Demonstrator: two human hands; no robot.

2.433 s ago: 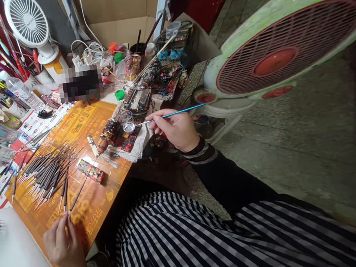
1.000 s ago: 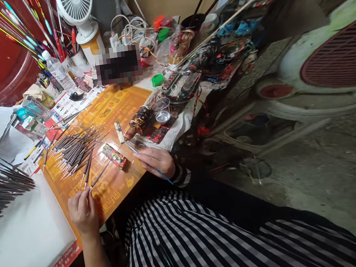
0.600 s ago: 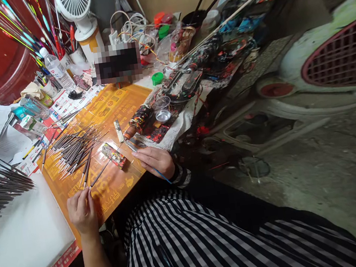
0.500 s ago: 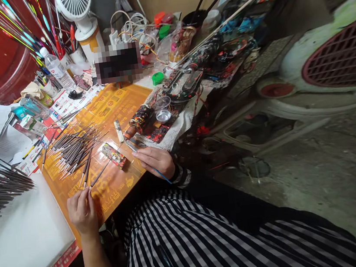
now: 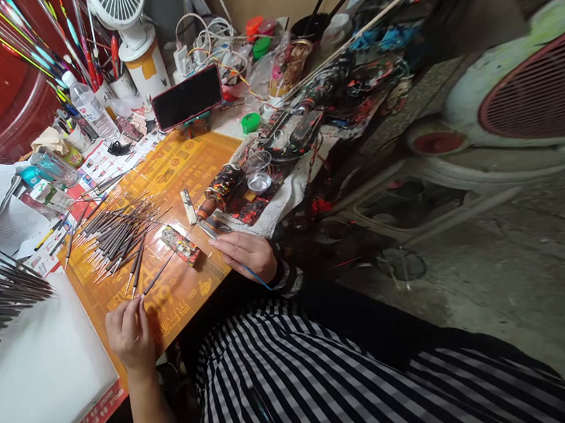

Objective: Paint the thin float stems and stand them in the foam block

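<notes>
At the orange-covered table's near edge, my left hand (image 5: 131, 334) pinches the end of a slender dark fishing float (image 5: 158, 275). The float's far end reaches to a paint-stained block (image 5: 181, 244). My right hand (image 5: 247, 254) grips a thin paintbrush (image 5: 208, 230) with a blue handle end showing below the fingers. The brush tip is close to the lower end of a small pale strip (image 5: 189, 206); I cannot tell whether they touch. Beyond my left hand lies a pile of similar dark floats (image 5: 120, 236) with pale tips.
More dark floats stand in a white foam block (image 5: 39, 382) at the left. A paint-crusted cylinder (image 5: 224, 186), a clear cup (image 5: 259, 182) and a phone (image 5: 188, 98) on a stand are farther back. A water bottle (image 5: 90, 108) and small fan (image 5: 135, 40) stand behind.
</notes>
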